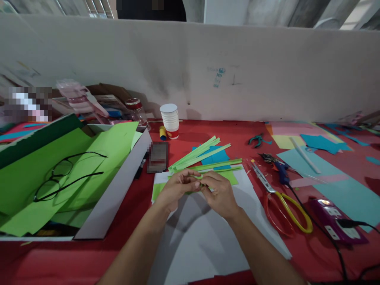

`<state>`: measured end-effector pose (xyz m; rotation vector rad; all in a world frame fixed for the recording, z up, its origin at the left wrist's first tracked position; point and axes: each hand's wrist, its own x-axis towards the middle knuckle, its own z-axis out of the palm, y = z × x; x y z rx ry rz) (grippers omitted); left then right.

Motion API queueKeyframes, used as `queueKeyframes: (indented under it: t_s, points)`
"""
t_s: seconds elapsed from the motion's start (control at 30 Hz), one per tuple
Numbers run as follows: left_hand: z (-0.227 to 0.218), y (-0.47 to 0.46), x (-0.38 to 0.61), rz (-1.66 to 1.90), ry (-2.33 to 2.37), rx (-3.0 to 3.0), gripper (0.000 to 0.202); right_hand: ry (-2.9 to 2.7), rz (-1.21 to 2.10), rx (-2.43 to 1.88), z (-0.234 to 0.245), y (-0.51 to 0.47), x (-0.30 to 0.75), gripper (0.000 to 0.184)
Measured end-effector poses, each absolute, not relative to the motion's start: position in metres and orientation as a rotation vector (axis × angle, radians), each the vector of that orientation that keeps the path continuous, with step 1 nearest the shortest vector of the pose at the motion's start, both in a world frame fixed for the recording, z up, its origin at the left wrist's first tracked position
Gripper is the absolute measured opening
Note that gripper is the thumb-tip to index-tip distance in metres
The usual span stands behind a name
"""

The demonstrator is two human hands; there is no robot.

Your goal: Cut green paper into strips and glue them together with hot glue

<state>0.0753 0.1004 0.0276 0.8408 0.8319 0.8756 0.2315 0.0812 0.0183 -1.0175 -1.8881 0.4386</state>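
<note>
My left hand (179, 189) and my right hand (219, 193) meet over the stack of white paper (204, 237), thumbs and fingertips pinched close together. Between them is a thin green paper strip, mostly hidden by the fingers. Just beyond the hands, folded light green paper strips (202, 152) fan out on the red table, partly over a blue paper piece (218, 155). A wider green paper piece (233, 177) lies under the hands on the white sheets.
At left stands a box (118, 194) holding green paper and eyeglasses (61, 170). A phone (158, 157) and paper cups (170, 120) are behind. Scissors (279, 202), a glue gun (282, 172), pliers (257, 140) and a purple power strip (338, 221) with cords lie at right.
</note>
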Motion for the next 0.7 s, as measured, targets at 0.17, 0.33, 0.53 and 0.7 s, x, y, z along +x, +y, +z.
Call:
queueKeyframes:
  t_s: [0.17,0.33,0.53,0.7]
  points:
    - [0.0293,0.0998,0.0748,0.947,0.847,0.816,0.036,-1.83,0.56,-1.12,0.0225,0.082,0.2292,0.018]
    - [0.0295,0.1003,0.0724,0.947,0.817,0.782,0.038,-1.843,0.607,-1.065,0.0251,0.0822,0.2299,0.024]
    - [0.0241,0.1011,0.0733,0.919,0.756,0.807,0.035,-1.871,0.463,-0.995,0.0194,0.0809,0.2303,0.022]
    - [0.023,0.0992,0.0742,0.892,0.713,0.829,0.028,-1.878,0.345,-0.996,0.017,0.0788,0.2303,0.028]
